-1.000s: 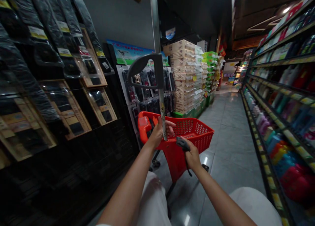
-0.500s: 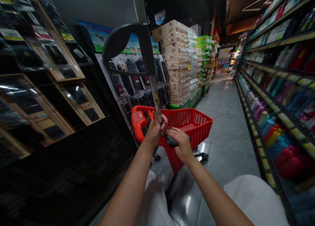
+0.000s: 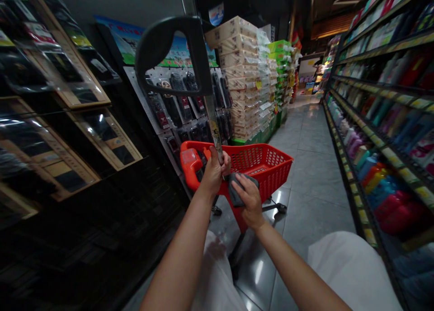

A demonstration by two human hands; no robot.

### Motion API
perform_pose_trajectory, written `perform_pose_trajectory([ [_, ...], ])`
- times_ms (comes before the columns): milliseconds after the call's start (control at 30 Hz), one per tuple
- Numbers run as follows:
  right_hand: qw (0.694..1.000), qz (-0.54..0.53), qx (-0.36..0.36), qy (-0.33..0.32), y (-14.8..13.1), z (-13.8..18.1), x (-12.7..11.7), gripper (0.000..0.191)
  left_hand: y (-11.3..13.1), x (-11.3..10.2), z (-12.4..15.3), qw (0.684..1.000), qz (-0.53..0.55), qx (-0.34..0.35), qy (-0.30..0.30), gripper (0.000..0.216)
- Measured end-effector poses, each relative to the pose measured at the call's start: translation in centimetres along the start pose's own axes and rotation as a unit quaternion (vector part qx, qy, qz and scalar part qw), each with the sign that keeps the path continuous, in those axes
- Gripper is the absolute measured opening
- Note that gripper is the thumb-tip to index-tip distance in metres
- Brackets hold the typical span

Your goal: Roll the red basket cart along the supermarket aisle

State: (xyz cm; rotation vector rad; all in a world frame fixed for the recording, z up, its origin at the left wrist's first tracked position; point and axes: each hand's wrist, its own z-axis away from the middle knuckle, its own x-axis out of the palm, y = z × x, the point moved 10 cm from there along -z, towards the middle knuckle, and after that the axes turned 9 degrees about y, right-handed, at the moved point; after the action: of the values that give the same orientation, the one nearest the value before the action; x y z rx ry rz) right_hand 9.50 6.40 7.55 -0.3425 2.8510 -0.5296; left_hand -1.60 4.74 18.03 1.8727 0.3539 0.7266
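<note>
Head view: metal pole (image 3: 214, 130) with dark handle (image 3: 169, 53) is gripped by left hand (image 3: 214, 173), above red shopping cart (image 3: 264, 166). Grey cloth (image 3: 233, 193) is pressed by right hand (image 3: 249, 200), just beside pole.

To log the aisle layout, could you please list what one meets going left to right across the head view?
Framed display boards → left hand on the metal pole → right hand with the grey cloth → red basket → stocked shelves.
</note>
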Motion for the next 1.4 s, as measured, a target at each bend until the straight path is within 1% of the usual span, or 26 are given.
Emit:
perform_pose_trajectory([
  [33,1.000,0.002,-0.015,-0.005,-0.3,1.0,0.8,0.075,0.0,0.0,0.0,1.000,-0.003,0.002,0.003,0.068],
  [100,1.000,0.001,-0.014,0.001,0.0,3.4,1.7,0.083,0.1,-0.2,-0.1,1.000,-0.012,0.007,0.013,0.068],
  [200,0.999,-0.018,0.049,0.005,1.7,6.1,2.6,0.090,0.0,-0.5,-0.4,0.999,-0.025,0.014,0.027,0.069],
  [267,0.994,-0.040,0.103,0.011,2.4,6.2,2.9,0.092,-0.1,-0.6,-0.9,0.999,-0.025,0.017,0.029,0.069],
  [333,0.988,-0.063,0.136,0.033,2.2,4.7,3.1,0.092,-0.2,-0.7,-1.5,0.999,-0.019,0.019,0.031,0.068],
  [400,0.986,-0.075,0.142,0.050,1.8,3.0,3.5,0.093,-0.5,-0.9,-2.2,0.999,-0.015,0.015,0.035,0.067],
  [467,0.988,-0.068,0.133,0.041,1.8,2.2,4.3,0.094,-0.8,-1.0,-2.9,0.999,-0.014,0.013,0.042,0.067],
  [500,0.989,-0.062,0.130,0.028,2.2,2.5,4.9,0.095,-0.9,-1.1,-3.2,0.999,-0.014,0.015,0.045,0.067],
  [567,0.988,-0.057,0.146,0.007,3.7,4.2,5.8,0.096,-0.9,-1.2,-3.7,0.998,-0.017,0.025,0.048,0.067],
  [633,0.978,-0.070,0.194,0.004,5.7,6.3,6.2,0.100,-0.9,-1.3,-4.1,0.998,-0.024,0.034,0.053,0.068],
  [700,0.965,-0.096,0.244,0.022,6.9,7.2,6.1,0.103,-0.9,-1.5,-4.5,0.997,-0.031,0.035,0.061,0.068],
  [767,0.958,-0.124,0.253,0.042,6.3,6.0,5.9,0.103,-1.0,-1.6,-4.8,0.997,-0.031,0.035,0.064,0.068],
  [867,0.968,-0.150,0.194,0.052,3.0,1.8,6.1,0.097,-1.0,-1.7,-5.1,0.997,-0.029,0.040,0.067,0.067],
  [933,0.977,-0.136,0.156,0.055,1.5,0.3,6.5,0.094,-1.0,-1.8,-5.2,0.996,-0.031,0.040,0.073,0.067],
  [967,0.981,-0.121,0.144,0.052,1.3,0.4,6.7,0.094,-1.0,-1.9,-5.2,0.996,-0.033,0.039,0.076,0.067],
  [1000,0.983,-0.104,0.140,0.049,1.5,1.2,7.0,0.095,-1.1,-1.9,-5.2,0.996,-0.035,0.038,0.076,0.067],
  [1067,0.984,-0.076,0.154,0.037,2.9,4.4,7.7,0.099,-1.0,-1.8,-5.1,0.996,-0.038,0.036,0.076,0.067],
  [1100,0.981,-0.072,0.178,0.040,4.0,6.4,7.8,0.101,-0.9,-1.7,-5.0,0.996,-0.039,0.037,0.076,0.067],
  [1167,0.963,-0.086,0.252,0.048,6.3,10.2,8.0,0.105,-0.8,-1.6,-4.9,0.995,-0.038,0.040,0.078,0.067],
  [1200,0.951,-0.093,0.289,0.057,7.1,11.5,8.0,0.106,-0.7,-1.5,-4.9,0.995,-0.037,0.041,0.079,0.067],
  [1233,0.940,-0.102,0.317,0.067,7.5,12.1,7.9,0.106,-0.7,-1.5,-4.9,0.995,-0.037,0.040,0.080,0.067],
  [1300,0.931,-0.118,0.335,0.082,6.9,11.4,7.9,0.106,-0.7,-1.3,-4.8,0.996,-0.038,0.035,0.079,0.067],
  [1400,0.944,-0.137,0.288,0.083,4.5,8.1,8.1,0.106,-0.5,-1.0,-4.8,0.996,-0.038,0.040,0.072,0.067],
])
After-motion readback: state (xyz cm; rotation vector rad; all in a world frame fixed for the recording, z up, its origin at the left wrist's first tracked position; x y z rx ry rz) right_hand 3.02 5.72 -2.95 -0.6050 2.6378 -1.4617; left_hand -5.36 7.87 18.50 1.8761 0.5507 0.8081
